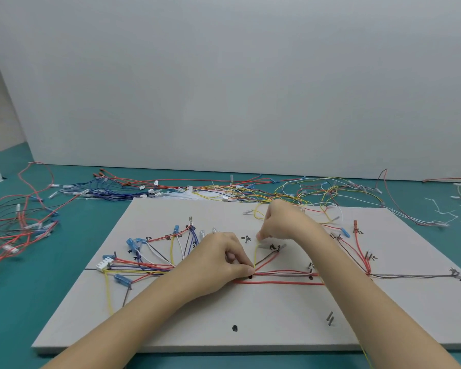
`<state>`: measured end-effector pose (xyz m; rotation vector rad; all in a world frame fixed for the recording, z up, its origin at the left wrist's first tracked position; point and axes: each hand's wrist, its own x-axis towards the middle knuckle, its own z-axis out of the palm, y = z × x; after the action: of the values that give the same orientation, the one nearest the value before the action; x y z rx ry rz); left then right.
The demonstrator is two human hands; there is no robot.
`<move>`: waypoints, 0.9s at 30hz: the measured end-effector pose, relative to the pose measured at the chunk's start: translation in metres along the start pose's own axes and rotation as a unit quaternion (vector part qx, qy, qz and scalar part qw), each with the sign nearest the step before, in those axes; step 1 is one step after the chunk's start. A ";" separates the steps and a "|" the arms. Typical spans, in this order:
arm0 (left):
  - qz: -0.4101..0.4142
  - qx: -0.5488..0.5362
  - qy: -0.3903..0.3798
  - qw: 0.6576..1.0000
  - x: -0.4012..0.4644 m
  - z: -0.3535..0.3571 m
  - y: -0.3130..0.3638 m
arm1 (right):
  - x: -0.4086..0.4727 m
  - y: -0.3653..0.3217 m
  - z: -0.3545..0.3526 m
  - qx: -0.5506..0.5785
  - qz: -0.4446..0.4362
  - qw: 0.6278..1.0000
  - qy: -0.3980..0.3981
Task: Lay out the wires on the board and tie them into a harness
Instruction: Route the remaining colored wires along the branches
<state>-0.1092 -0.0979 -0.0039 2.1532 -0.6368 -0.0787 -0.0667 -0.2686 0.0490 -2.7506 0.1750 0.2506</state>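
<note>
The grey layout board (pixel 224 328) lies on the teal table (pixel 24 315), and much of the routing on it already looks done: a trunk of red wires (pixel 282 282) runs across its middle, red, blue, white and yellow leads fan out on the left to a white connector (pixel 105 263) and blue-sleeved terminals (pixel 130 242), and more red and dark leads branch to marked pegs on the right. No ties can be made out on the laid wires, so the bundling appears still to come, and a long heap of loose wires (pixel 197 189) waits along the board's far edge, with more spilled to the left. The left hand (pixel 224 259) pinches a yellow wire (pixel 256 255) between thumb and forefinger, just where it meets the trunk. The right hand (pixel 280 222), fingers curled, grips the same wire's upper end near a peg (pixel 282 246). The work seems mid-layout, one lead being seated.
</note>
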 end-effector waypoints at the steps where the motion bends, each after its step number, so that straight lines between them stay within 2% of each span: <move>1: 0.002 0.003 -0.001 1.000 0.000 0.000 0.000 | 0.002 -0.003 0.002 -0.003 0.000 1.000 -0.006; 18: 0.037 0.057 0.025 0.997 0.000 -0.004 -0.008 | 0.012 -0.040 0.018 -0.058 -0.033 0.998 -0.011; 27: -0.023 0.060 0.068 0.996 0.008 -0.052 -0.017 | -0.019 -0.054 0.028 -0.087 -0.056 0.993 0.059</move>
<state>-0.0810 -0.0547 0.0168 2.2665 -0.5254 0.0819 -0.0816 -0.2066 0.0461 -2.9381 0.0291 0.0755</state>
